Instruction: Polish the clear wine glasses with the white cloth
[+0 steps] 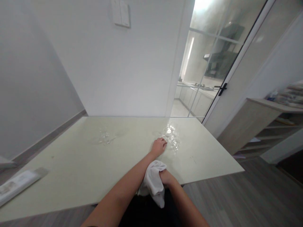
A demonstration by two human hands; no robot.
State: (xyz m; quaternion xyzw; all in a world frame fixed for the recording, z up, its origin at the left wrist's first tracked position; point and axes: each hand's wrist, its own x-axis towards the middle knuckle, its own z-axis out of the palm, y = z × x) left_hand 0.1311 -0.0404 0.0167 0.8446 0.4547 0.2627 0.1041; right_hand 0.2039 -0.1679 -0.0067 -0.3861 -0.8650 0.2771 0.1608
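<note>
White cloth (153, 182) sits bunched in the right hand (167, 178) at the near edge of the desk (71, 164), with a loose tail hanging down past the rim toward the person's lap. It looks soft and light, probably a thin towel weave, limp enough to fold wherever it is squeezed, so it can be taken hold of almost anywhere; a fistful around the middle, as now, leaves both ends free. The right hand is closed around that wad, fingers wrapped in and mostly buried in the fabric. The left hand (159, 146) reaches further out across the top, palm down and fingers curled loosely onto the surface, holding nothing, its fingertips touching the near edge of a puddle (172, 138) that glints in broken bright patches. A second wet patch (105, 137) lies well apart to the left, nearer the wall. The top is a pale cream slab, smooth and glossy like glass or polished stone, flat with a sharp straight edge, likely slippery where wet. A long flat white box (17, 184) lies at its far left corner. Behind stands a plain white wall with a light switch (121, 13), and to the right a glass door (213, 63) with a dark handle, then a wooden shelf (258, 123) over grey plank flooring.
</note>
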